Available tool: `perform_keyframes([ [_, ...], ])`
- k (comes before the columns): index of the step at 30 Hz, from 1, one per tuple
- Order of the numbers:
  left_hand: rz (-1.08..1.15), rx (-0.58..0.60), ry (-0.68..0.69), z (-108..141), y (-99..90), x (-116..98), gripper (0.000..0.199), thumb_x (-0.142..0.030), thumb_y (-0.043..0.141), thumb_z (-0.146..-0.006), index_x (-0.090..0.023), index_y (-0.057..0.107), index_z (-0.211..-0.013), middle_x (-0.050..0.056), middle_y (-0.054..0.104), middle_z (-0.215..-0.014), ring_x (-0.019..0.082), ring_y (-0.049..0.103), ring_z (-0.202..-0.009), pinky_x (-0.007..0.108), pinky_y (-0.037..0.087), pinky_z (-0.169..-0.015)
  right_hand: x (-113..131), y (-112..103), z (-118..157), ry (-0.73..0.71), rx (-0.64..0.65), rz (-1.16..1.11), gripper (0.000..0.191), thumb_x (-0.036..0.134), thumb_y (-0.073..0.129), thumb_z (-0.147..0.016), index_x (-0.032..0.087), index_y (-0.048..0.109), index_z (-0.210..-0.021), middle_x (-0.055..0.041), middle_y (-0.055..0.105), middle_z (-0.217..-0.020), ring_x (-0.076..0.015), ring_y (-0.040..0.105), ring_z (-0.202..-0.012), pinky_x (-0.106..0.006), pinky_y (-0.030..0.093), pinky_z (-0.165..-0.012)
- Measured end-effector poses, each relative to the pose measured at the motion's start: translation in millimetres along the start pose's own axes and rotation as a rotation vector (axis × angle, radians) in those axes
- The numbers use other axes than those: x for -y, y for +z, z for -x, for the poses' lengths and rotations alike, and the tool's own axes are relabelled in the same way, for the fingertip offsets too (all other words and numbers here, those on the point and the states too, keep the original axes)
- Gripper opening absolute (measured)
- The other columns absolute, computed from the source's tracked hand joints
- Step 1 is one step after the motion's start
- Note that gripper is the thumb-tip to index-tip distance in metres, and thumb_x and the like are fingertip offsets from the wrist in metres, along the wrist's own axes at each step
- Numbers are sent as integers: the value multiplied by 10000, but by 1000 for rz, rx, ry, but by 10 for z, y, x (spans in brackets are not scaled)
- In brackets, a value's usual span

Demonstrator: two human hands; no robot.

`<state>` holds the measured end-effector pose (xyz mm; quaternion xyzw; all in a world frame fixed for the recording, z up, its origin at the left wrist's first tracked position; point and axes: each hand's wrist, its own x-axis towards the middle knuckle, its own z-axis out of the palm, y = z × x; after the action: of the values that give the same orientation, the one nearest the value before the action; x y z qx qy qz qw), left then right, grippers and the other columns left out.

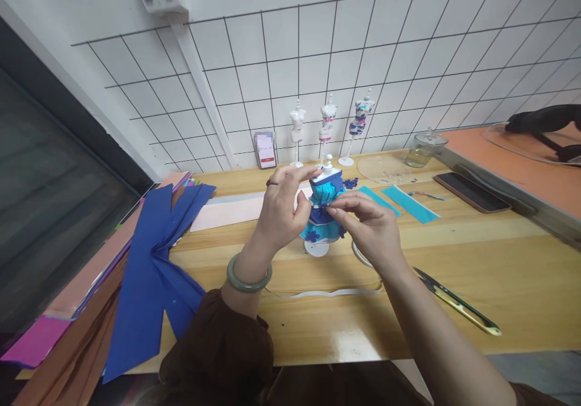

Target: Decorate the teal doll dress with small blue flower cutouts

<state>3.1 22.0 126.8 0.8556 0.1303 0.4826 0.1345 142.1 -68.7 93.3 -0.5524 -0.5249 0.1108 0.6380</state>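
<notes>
A miniature dress form (316, 248) stands upright on its white base before me, wearing a small turquoise and dark blue doll dress (324, 194) with a layered skirt and blue flower shapes. My left hand (284, 206) is curled around its left side, index finger across the shoulder and thumb by the bodice. The fingers of my right hand (370, 218) pinch at the dark blue waist of the dress; any small piece between the fingertips is hidden. Dark blue flower cutouts (351, 183) lie just behind the dress.
Scissors-like thread snips (458, 302) lie at right, near turquoise strips (411, 203) and a dark phone (472, 192). Blue cloth (140, 273) covers the left side. Three mini dress forms (325, 129), a propped phone (265, 150) and a glass jar (420, 155) stand behind. A white ribbon (327, 293) lies in front.
</notes>
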Motion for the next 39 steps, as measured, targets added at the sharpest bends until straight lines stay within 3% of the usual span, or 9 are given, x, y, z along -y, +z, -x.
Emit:
perform_keyframes([
  [10,53,-9,-25,4,6,-2,458,-14,380,-760,-209,426,-1172,54,583,-1139,183,498,-1110,393,377,-976,-49,58,-16,62,-71,-70,63,282,667,-735,224,674,-757,-22,624,-831,-167,593,-766,-302,491,-638],
  [23,113,5,-57,10,-3,-7,496,3,383,-745,-231,428,-1180,36,589,-1145,180,506,-1139,386,380,-998,-63,77,-43,112,-117,-78,128,290,688,-706,197,610,-745,5,602,-711,-131,561,-657,-274,468,-617],
  [32,168,0,-92,20,4,18,503,13,379,-736,-228,424,-1175,42,595,-1134,183,519,-1140,401,390,-1001,-142,61,-58,12,-137,20,138,277,687,-717,197,575,-713,11,580,-729,-124,538,-680,-273,451,-663],
  [39,182,-4,-106,19,13,30,513,31,378,-727,-226,433,-1167,41,588,-1147,181,518,-1145,400,385,-1014,-139,24,-14,41,-132,0,148,289,688,-720,197,574,-742,5,594,-755,-122,546,-676,-267,453,-653],
])
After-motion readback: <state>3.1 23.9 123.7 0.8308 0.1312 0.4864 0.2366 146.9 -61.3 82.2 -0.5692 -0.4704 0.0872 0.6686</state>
